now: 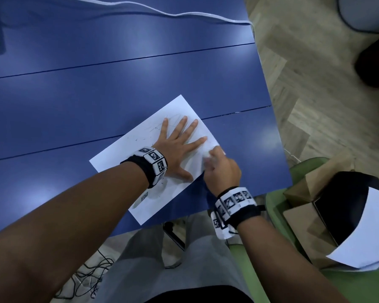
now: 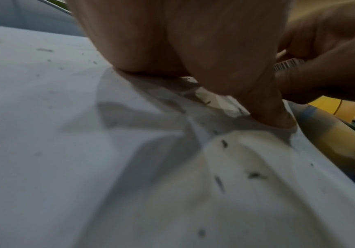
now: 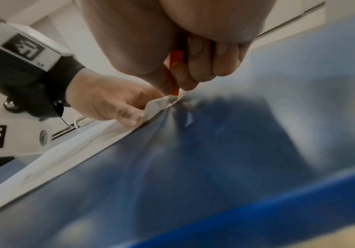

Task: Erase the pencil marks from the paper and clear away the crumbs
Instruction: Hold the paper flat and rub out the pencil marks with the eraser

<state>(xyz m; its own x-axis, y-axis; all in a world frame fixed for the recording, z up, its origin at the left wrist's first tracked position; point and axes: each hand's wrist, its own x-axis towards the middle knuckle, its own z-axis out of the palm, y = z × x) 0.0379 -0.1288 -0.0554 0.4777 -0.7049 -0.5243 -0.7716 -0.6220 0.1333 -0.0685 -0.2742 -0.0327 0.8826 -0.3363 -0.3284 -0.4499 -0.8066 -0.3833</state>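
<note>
- The left hand (image 1: 176, 147) lies flat, fingers spread, pinning the paper (image 1: 118, 158) on the table (image 1: 96, 84).
- At its 3 o'clock, the right hand (image 1: 222, 169) pinches an eraser (image 3: 175, 73): erasing seems under way.
- Crumbs (image 2: 255, 175) remain; sweeping them off probably comes next.

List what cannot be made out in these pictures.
- Eraser: right wrist view shows only an orange sliver; the right hand covers it, blurred in the head view.
- Pencil marks on the paper: partly under the left hand.
- Crumbs: left wrist view blurs them; tiny in the head view.
- Object at the table corner: cut off by the head view's left edge.
</note>
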